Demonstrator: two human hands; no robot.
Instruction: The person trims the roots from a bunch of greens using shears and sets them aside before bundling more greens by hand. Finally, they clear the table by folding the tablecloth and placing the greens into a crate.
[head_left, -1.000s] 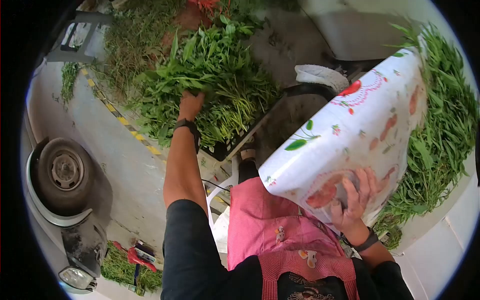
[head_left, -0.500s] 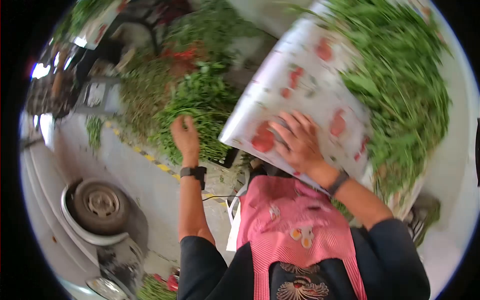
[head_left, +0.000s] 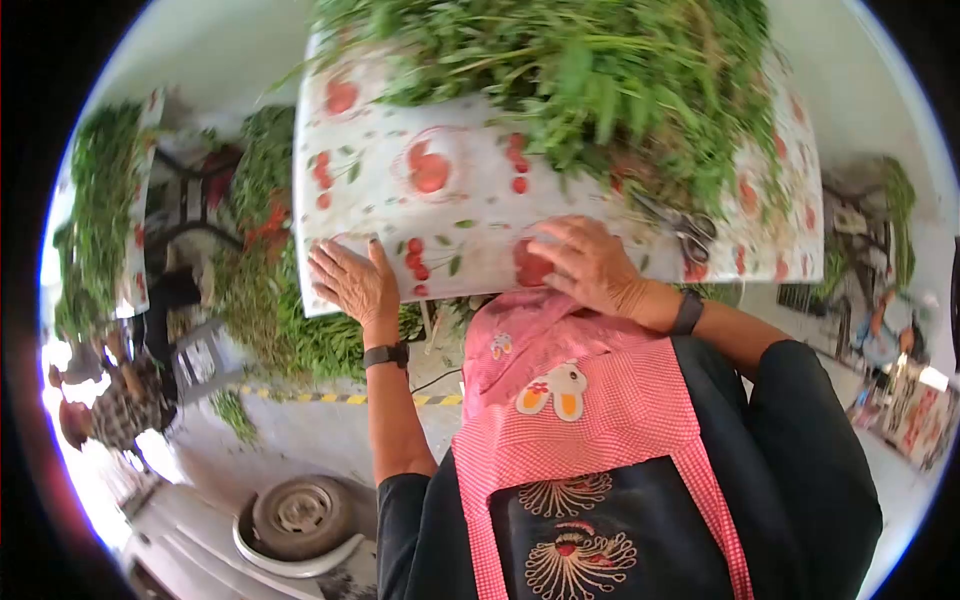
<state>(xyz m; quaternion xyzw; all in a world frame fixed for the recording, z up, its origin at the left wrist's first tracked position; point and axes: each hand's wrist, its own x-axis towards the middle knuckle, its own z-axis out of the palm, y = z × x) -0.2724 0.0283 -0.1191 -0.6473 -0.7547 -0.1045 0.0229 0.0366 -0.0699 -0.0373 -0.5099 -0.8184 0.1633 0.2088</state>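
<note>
My left hand [head_left: 355,285] rests on the near left corner of a table covered with a fruit-print cloth [head_left: 465,235], fingers stretched out and thumb apart. Flat near the front edge lies my right hand [head_left: 590,265], its fingers slightly spread over a red fruit print. Neither hand holds anything. A large heap of leafy green stems [head_left: 610,90] covers the far part of the table. Just right of my right hand, dark-handled scissors [head_left: 690,230] lie by the stems, their tips partly hidden among the leaves.
More greens [head_left: 320,340] are piled on the floor at the left, below the table. Beyond them are a grey plastic seat [head_left: 200,360], another person [head_left: 125,405] and a second table with stems [head_left: 105,200]. A vehicle wheel [head_left: 300,510] stands lower left; another person [head_left: 890,325] is far right.
My left hand has gone from beside the floor greens onto the table's left corner. My right hand stays on the cloth. The view has swung, bringing the table square and the scissors into sight.
</note>
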